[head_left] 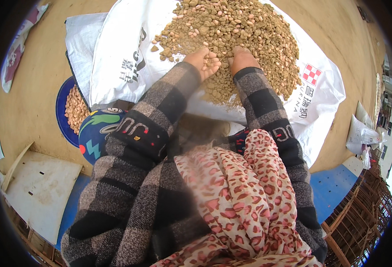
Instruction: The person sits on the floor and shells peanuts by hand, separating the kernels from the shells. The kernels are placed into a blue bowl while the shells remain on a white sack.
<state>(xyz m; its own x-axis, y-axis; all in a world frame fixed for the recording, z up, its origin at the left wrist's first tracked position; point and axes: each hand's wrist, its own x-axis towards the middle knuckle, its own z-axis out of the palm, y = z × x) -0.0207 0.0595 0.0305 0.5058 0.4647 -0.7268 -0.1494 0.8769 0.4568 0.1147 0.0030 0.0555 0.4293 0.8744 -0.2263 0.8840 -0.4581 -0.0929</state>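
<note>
A heap of shelled peanuts mixed with brown clods of soil [249, 26] lies on a white woven sack [113, 62] spread on the ground. My left hand [203, 63] is at the near left side of the heap, palm turned partly upward and fingers curled in. What lies inside those fingers, if anything, I cannot make out. Just to its right, my right hand [242, 60] reaches back-down into the heap, and its fingertips are hidden among the clods. Both forearms wear checked sleeves with dark patterned cuffs.
A blue basin [62, 107] of peanuts stands at the left, partly behind my patterned knee [102, 124]. White boards [40, 187] and blue panels [334, 187] lie near me on both sides. Filled white sacks [361, 135] and stacked wood [361, 213] are at the right.
</note>
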